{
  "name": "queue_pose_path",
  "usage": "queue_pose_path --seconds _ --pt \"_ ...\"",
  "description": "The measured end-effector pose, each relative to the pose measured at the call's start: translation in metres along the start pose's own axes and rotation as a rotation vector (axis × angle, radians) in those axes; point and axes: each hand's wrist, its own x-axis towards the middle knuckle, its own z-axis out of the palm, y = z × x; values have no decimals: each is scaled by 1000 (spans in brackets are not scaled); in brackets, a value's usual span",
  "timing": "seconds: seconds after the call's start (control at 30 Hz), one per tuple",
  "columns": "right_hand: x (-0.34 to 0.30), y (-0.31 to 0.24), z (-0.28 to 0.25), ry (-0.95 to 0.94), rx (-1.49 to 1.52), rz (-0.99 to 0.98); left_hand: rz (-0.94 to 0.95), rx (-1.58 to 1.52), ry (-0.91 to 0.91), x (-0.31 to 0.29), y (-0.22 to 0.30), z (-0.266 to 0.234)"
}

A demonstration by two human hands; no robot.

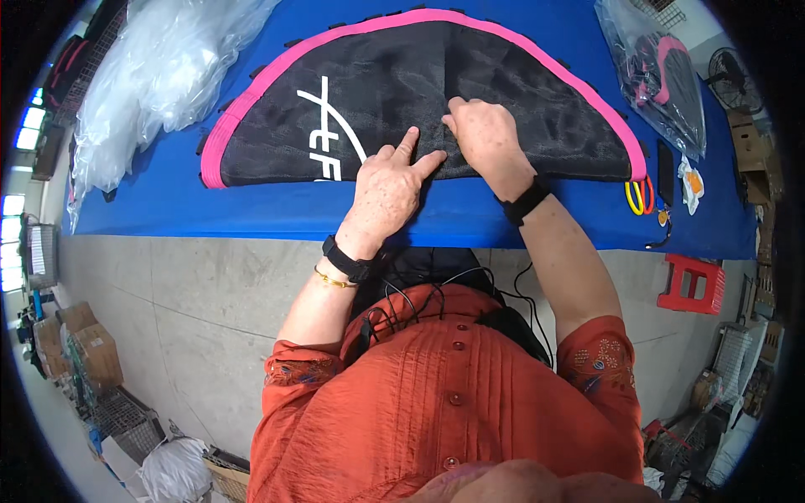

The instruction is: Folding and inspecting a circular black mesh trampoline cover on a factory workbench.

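A black mesh fabric sheet (537, 109) with a pink border lies folded into a half circle, its straight fold toward me and white lettering on its left part. My left hand (388, 186) rests on the sheet near the middle of that fold, thumb and index finger stretched out. Just to the right and a little farther away, my right hand (486, 138) is closed, its fingertips pinching the mesh beside the centre crease. The fabric under my right palm is hidden. Small dark tabs stick out along the curved pink edge.
Clear plastic bags (168, 75) are heaped at the table's left. A bagged black-and-pink piece (671, 75) lies at the far right. Yellow-and-red-handled scissors (640, 197), a dark phone (665, 172) and a crumpled wrapper (692, 186) sit on the blue tablecloth (277, 210). A red stool (692, 285) stands below.
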Motion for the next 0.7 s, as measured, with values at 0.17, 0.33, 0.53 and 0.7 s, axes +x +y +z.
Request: queue_pose_path --seconds 0.17,0.33,0.53,0.7 --pt "-32 4 -9 61 157 -42 2 -13 16 0 -1 1" --pt "-49 9 -3 168 407 -57 -12 -7 -11 -1 0 -1" --pt "-57 6 0 215 397 39 -13 -17 -21 4 3 0" --pt "-61 -10 0 163 333 42 -19 20 2 2 3 -2"
